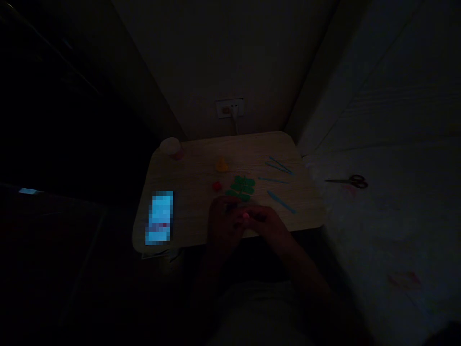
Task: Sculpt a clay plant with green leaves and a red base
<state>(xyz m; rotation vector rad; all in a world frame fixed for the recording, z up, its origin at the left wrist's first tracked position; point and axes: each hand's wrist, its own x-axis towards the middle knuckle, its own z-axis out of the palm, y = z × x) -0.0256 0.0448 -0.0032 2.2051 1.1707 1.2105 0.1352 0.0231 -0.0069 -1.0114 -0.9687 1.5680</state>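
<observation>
a small round pink dough-like lump [246, 216] seems pinched by the nearer right hand [270, 223], the curled left hand [223, 223] just left of it (whether that grips, and the lump's long axis, i cannot tell), with flat green lobed pieces [236, 185] on its far side.

The piece [245, 216] below centre was pink, the shapes [248, 183] above it green, the ball [216, 186] red, the lump [222, 166] orange. Tools [281, 202] right of centre were light blue. Pale wood grain patterned the tabletop [194, 192]; the phone [160, 211] at left glowed blue.
</observation>
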